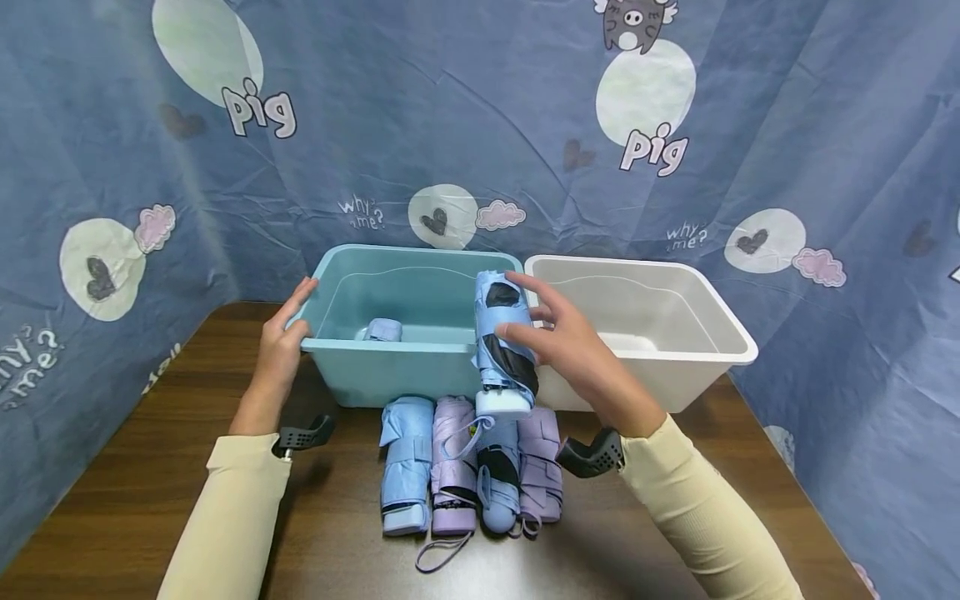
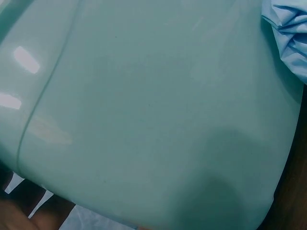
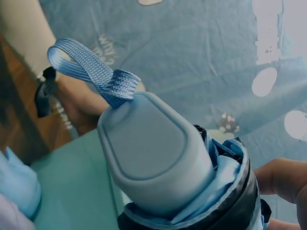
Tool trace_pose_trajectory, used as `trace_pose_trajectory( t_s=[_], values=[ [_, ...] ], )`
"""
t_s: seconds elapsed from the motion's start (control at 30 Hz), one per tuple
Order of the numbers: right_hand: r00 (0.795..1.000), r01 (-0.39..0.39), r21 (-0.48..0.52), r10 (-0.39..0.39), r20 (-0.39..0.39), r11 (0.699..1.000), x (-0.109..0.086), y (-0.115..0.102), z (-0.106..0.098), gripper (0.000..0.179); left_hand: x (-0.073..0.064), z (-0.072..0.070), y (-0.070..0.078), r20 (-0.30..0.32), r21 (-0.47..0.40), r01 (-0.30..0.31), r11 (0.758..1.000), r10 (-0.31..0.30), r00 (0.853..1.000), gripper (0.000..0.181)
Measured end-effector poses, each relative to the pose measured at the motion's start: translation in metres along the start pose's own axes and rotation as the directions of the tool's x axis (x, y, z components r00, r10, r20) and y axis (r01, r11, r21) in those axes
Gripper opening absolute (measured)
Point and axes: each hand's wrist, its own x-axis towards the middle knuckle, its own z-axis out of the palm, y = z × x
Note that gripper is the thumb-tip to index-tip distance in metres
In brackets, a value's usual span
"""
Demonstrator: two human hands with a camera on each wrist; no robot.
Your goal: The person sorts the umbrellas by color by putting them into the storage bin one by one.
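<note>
Your right grip (image 1: 573, 346) is part closed, thumb and fingers on either side of a folded blue umbrella (image 1: 492, 320), which is held just right of the frame's centre, its pale handle end lowest and covering the right end of the teal bin's (image 1: 397, 367) front rim. Your left grip (image 1: 279, 343), left of centre, holds that bin's rim at the left corner, with a small blue bundle (image 1: 385, 330) inside. Below the bins, four folded umbrellas (image 1: 407, 479) lie side by side on the worktop (image 1: 337, 525), and a white bin (image 1: 637, 379) stands right of centre.
</note>
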Motion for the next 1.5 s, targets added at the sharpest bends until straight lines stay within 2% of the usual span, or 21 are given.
trace_pose_trajectory(
  t_s=[0.17, 0.37, 0.47, 0.57, 0.67, 0.77, 0.9, 1.03, 1.13, 1.27, 1.37, 1.5],
  values=[
    [1.0, 0.028, 0.031, -0.028, -0.003, 0.999, 0.016, -0.006, 0.01, 0.065, -0.004, 0.0, 0.013, 0.006, -0.014, 0.015, 1.0, -0.015, 1.0, 0.066],
    [1.0, -0.001, 0.05, 0.001, 0.011, 0.999, 0.031, -0.008, 0.018, 0.063, -0.014, 0.002, 0.035, 0.012, 0.003, 0.021, 1.0, -0.021, 1.0, 0.065],
    [1.0, -0.019, 0.06, 0.018, 0.02, 0.998, 0.038, -0.01, 0.021, 0.062, -0.014, 0.001, 0.031, 0.011, -0.008, 0.022, 1.0, -0.022, 1.0, 0.066],
    [0.999, -0.037, 0.085, 0.035, 0.029, 0.996, 0.045, -0.011, 0.025, 0.062, -0.011, -0.002, 0.019, 0.005, -0.017, 0.022, 1.0, -0.022, 1.0, 0.067],
    [0.998, -0.056, 0.134, 0.052, 0.031, 0.989, 0.053, -0.011, 0.028, 0.063, -0.008, -0.003, 0.007, 0.007, -0.01, 0.015, 1.0, -0.015, 1.0, 0.068],
    [0.998, -0.056, 0.181, 0.052, 0.029, 0.982, 0.061, -0.012, 0.032, 0.064, -0.006, -0.003, 0.002, 0.009, -0.005, 0.004, 1.0, -0.004, 1.0, 0.067],
    [0.999, -0.041, 0.235, 0.036, 0.027, 0.971, 0.074, -0.012, 0.037, 0.066, -0.005, -0.003, 0.002, 0.002, -0.005, -0.008, 1.0, 0.008, 1.0, 0.067],
    [0.998, -0.06, 0.273, 0.056, 0.021, 0.96, 0.086, -0.012, 0.043, 0.067, -0.004, -0.002, 0.003, 0.003, 0.004, 0.0, 1.0, 0.0, 1.0, 0.068],
    [0.997, -0.077, 0.293, 0.077, 0.014, 0.953, 0.095, -0.011, 0.05, 0.066, -0.007, -0.001, 0.016, 0.009, 0.009, 0.021, 1.0, -0.021, 1.0, 0.069],
    [0.996, -0.089, 0.318, 0.093, 0.002, 0.944, 0.107, -0.011, 0.057, 0.064, -0.008, -0.001, 0.02, 0.011, 0.004, 0.029, 1.0, -0.029, 1.0, 0.069],
    [0.994, -0.098, 0.334, 0.108, -0.013, 0.938, 0.115, -0.009, 0.062, 0.065, -0.005, -0.002, 0.009, 0.011, 0.01, 0.025, 1.0, -0.025, 1.0, 0.07],
    [0.99, -0.11, 0.371, 0.134, -0.039, 0.922, 0.125, -0.006, 0.068, 0.066, -0.004, -0.001, 0.005, 0.015, 0.006, 0.033, 0.999, -0.033, 0.999, 0.07]
  ],
)
